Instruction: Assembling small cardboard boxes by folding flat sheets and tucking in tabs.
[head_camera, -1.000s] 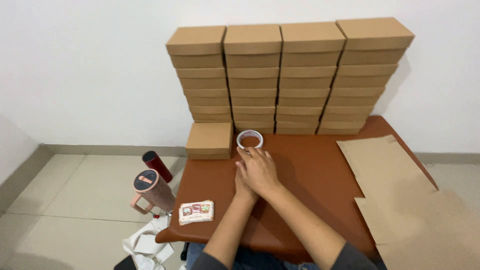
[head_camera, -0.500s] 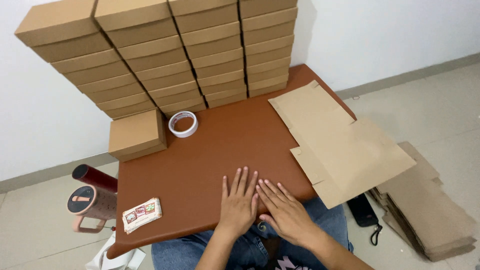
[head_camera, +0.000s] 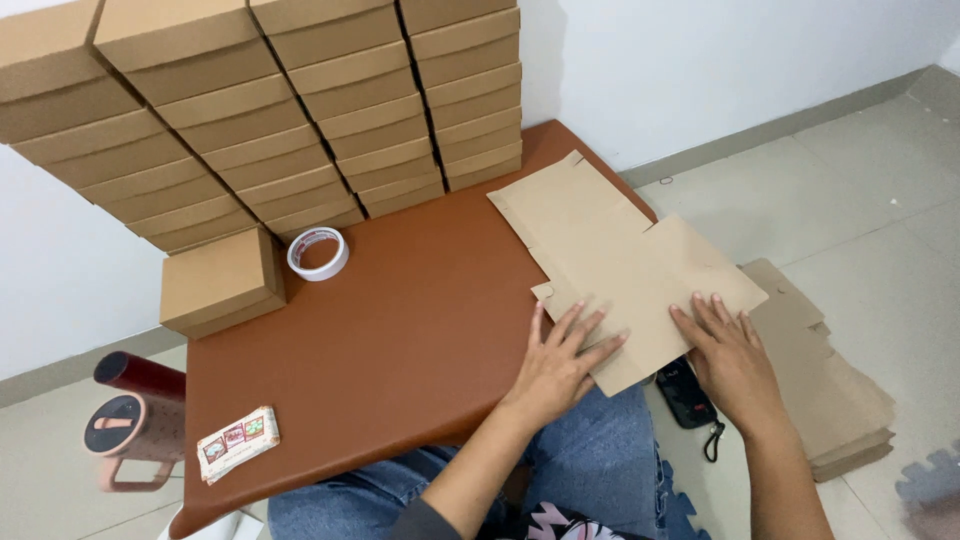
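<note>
Both hands have been shifted right since the earlier frame, off the bare brown tabletop (head_camera: 400, 330) onto the flat tan cardboard box blank (head_camera: 620, 265). Left hand (head_camera: 562, 358) and right hand (head_camera: 728, 352) are spread flat on its near edge, nothing pinched. Blank-taking step judged; a firm grip on the top sheet is called for.

Matt brown cardboard sheet (head_camera: 620, 265); smooth, faintly glossy leather-like tabletop (head_camera: 400, 330); matt cardboard boxes (head_camera: 270, 110).

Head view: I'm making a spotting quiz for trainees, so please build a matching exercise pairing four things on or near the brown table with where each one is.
Things:
1. White roll of tape
2. Flat brown cardboard sheet
3. Small printed packet
4. Black device with a cord

Places:
A. On the floor, between the person's two hands
B. Table's near left corner
C. Beside the single closed cardboard box
D. Under both hands, left hand and right hand

Pairs: 1-C, 2-D, 3-B, 4-A
</note>
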